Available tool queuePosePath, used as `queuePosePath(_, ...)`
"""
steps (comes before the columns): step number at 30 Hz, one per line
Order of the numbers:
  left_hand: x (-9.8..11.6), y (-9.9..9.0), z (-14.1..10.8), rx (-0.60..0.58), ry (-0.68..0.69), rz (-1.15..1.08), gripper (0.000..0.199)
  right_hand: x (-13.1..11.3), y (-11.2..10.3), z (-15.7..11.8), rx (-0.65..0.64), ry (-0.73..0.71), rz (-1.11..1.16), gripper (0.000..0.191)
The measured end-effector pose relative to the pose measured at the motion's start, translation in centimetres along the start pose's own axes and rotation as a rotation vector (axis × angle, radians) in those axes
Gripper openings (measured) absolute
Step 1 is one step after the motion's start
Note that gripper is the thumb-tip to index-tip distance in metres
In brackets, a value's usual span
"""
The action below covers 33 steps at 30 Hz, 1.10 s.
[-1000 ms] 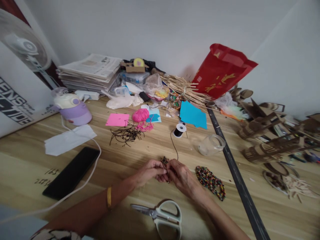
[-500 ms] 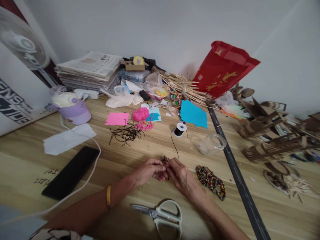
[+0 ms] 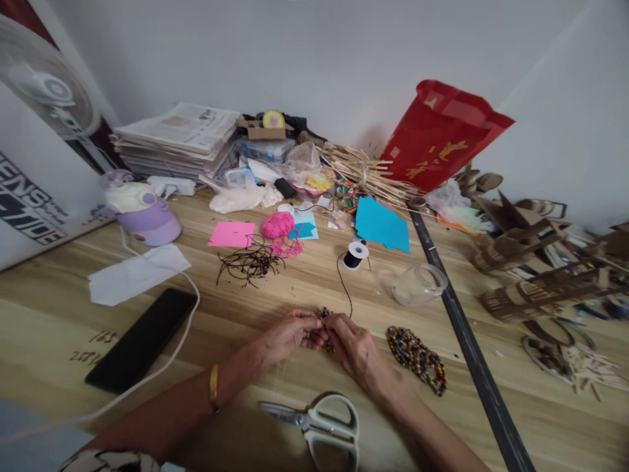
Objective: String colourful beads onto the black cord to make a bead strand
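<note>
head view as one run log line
left hand, right hand: fingertips together at beadwork; scissors: unheld; black-cord spool: beyond hands

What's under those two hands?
Small beads peek out between the left hand and the right hand, with the wooden table below. Whatever the hands cover can't be seen.

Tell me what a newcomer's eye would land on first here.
Probably the large red bag with gold markings, at the back right. Next might come the bright pink ball of yarn, just right of the flat pink paper rectangle, then the multicoloured bead strands lying right of the bare right hand.
</note>
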<state>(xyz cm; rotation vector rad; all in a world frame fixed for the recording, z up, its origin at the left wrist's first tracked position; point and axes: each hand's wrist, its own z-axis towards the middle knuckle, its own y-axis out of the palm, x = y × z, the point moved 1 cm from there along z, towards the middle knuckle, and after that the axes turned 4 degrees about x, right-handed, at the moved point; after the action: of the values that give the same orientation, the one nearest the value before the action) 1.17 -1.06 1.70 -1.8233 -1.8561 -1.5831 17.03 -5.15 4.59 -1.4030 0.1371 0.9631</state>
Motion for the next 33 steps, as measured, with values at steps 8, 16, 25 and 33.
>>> queuePosePath(8, 0.2, -0.3, 0.0, -0.002, 0.064, 0.102, 0.029, 0.5, 0.2, -0.1, 0.011, -0.015, 0.039, 0.017)
queuePosePath(16, 0.4, 0.3, -0.5, -0.016, 0.139, 0.292, 0.027, 0.8, -0.5, 0.6, 0.053, 0.09, 0.266, 0.012)
queuePosePath(25, 0.1, 0.1, -0.2, -0.028, 0.146, 0.376, 0.023, 1.4, 0.1, 0.8, -0.086, 0.324, 0.638, 0.027)
queuePosePath(33, 0.1, 0.1, -0.2, -0.057, 0.051, 0.31, 0.024, 1.2, 0.3, 1.0, -0.116, 0.408, 0.825, 0.042)
